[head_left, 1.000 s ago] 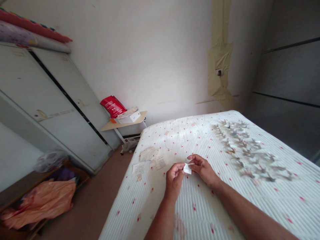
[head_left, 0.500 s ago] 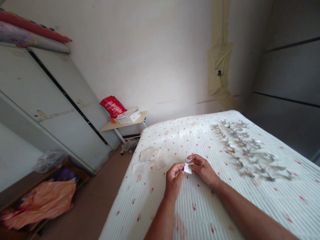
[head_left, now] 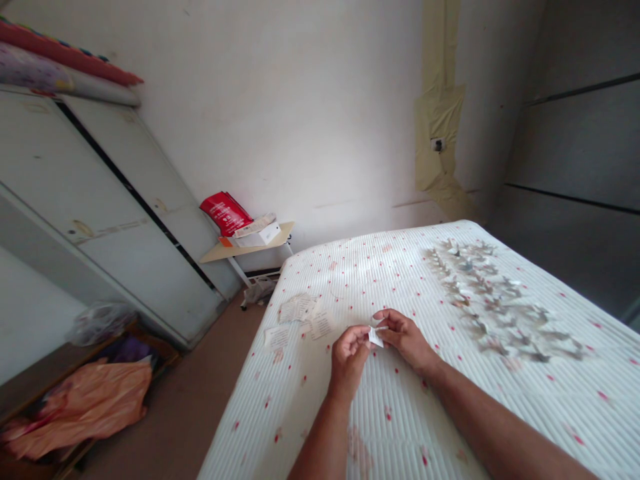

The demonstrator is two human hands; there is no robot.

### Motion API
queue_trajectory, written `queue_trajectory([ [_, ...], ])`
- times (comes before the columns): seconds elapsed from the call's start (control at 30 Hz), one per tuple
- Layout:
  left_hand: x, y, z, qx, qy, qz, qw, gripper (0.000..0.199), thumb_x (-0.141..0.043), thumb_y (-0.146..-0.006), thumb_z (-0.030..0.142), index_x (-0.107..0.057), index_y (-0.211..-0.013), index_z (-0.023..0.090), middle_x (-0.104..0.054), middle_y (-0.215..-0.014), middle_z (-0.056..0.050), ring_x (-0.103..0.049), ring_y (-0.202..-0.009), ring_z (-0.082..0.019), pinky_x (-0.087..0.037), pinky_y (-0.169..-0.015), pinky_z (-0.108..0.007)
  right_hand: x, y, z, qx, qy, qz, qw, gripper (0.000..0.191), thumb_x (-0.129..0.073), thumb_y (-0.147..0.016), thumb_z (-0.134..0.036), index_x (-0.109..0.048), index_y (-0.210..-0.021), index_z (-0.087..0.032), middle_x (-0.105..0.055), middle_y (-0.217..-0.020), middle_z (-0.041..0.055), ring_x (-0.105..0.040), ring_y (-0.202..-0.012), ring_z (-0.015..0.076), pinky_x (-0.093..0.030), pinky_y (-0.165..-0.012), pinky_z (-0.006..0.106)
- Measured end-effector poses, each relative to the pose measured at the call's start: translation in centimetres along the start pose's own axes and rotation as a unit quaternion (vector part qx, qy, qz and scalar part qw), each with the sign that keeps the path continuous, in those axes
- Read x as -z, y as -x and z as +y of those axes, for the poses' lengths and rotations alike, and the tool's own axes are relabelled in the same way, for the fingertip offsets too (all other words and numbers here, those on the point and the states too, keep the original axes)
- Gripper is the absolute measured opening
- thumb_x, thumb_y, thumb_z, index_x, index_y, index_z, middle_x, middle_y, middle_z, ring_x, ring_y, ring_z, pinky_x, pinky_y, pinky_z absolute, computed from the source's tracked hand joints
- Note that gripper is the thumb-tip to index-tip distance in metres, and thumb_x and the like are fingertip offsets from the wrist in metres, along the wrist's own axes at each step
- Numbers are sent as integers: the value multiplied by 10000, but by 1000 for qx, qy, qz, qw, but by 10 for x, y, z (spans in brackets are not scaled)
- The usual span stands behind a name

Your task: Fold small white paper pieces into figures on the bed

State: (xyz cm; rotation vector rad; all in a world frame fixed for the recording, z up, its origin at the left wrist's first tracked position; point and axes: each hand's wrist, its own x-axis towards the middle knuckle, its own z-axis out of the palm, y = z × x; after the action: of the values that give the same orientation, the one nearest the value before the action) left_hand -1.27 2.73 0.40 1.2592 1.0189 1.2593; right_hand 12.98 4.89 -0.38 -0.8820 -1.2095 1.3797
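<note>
A small folded piece of white paper (head_left: 375, 338) is held between my two hands, above the bed. My left hand (head_left: 350, 350) pinches its left edge between thumb and fingers. On the other side, the thumb and fingers of my right hand (head_left: 404, 339) grip its upper right part. Loose square sheets of printed paper (head_left: 300, 308) lie to the left of my hands, some overlapping. Rows of small folded paper figures (head_left: 493, 293), which look like cranes, stand on the bed to the right.
The bed (head_left: 345, 267) has a white ribbed cover with red spots. Beyond its far left corner stands a small table (head_left: 220, 252) with a red bag (head_left: 226, 212) and a white box (head_left: 265, 233). A cabinet (head_left: 125, 220) is at the left, near an orange plastic bag (head_left: 95, 400).
The folded paper has tilted slightly between my fingers. Both hands stay in nearly the same place.
</note>
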Motion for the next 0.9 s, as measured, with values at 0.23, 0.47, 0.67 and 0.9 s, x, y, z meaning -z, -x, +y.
queue_trajectory([
  [0.23,3,-2,-10,-28,-14,-15,999,235,-566,-707,206,-620,-928,146,-670,-837,-51,-613,-770,-169,-475,-714,-262,-1,1,-1,-4,10,-5,1000,298,-628,-658,-296,-496,-904,-193,-534,-585,-55,-447,-497,94,-317,-496,234],
  [0.47,5,-4,-13,-71,-92,-4,993,259,-528,-735,153,-628,-974,164,-664,-839,-33,-597,-782,-149,-456,-723,-229,2,-1,6,1,39,-10,999,287,-603,-667,-273,-495,-921,-192,-513,-583,-60,-436,-501,96,-308,-490,237],
  [0.67,8,-4,-8,-113,-187,-15,976,279,-471,-723,79,-685,-879,166,-671,-823,-30,-594,-760,-132,-444,-715,-215,4,-1,7,-3,28,-13,1000,316,-603,-660,-257,-486,-947,-196,-519,-608,-57,-441,-513,94,-306,-498,235],
  [0.9,5,-3,-2,-101,-225,6,969,268,-487,-667,53,-689,-811,155,-673,-744,-15,-585,-684,-123,-443,-670,-208,5,-2,4,-4,35,5,999,309,-601,-665,-297,-487,-936,-204,-472,-566,-69,-395,-489,89,-277,-485,233],
])
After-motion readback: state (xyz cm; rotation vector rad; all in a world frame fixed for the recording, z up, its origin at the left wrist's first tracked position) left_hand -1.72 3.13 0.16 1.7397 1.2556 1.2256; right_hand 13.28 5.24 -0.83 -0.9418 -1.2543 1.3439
